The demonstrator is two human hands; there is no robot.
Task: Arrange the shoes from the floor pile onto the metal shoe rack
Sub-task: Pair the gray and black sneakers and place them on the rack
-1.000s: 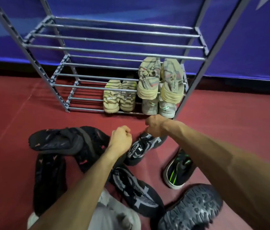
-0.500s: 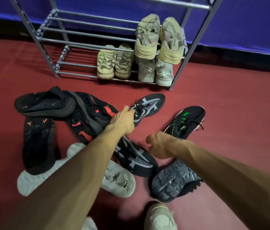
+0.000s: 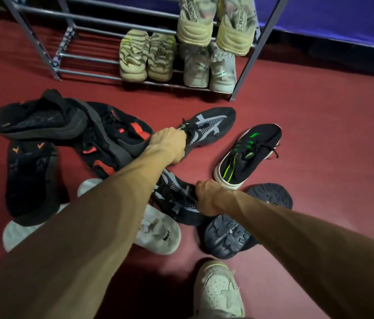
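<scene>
**Both hands closed on a black-and-grey pair in the floor pile**

Red floor [image 3: 319,146] is seen throughout, with a blue wall behind the metal shoe rack [image 3: 254,54] at the top of the view. The left hand [image 3: 170,143] is curled shut around the collar of a black-and-grey sneaker [image 3: 211,125], whose toe points up-right toward the rack. The right hand [image 3: 209,199] is closed on the heel end of the matching sneaker [image 3: 176,199], which lies nearer the person, partly under the left forearm. Both uppers are black knit with grey stripe markings and dark laces. Around them are noted black-and-red shoes [image 3: 112,139], a green-striped black shoe [image 3: 248,155] lying apart to the right, an overturned lugged sole [image 3: 229,236] touching the right wrist area, and white shoes [image 3: 158,233]. Three pale pairs fill the rack's right end; the left parts of its rails are bare. Open floor is seen between pile and rack
</scene>
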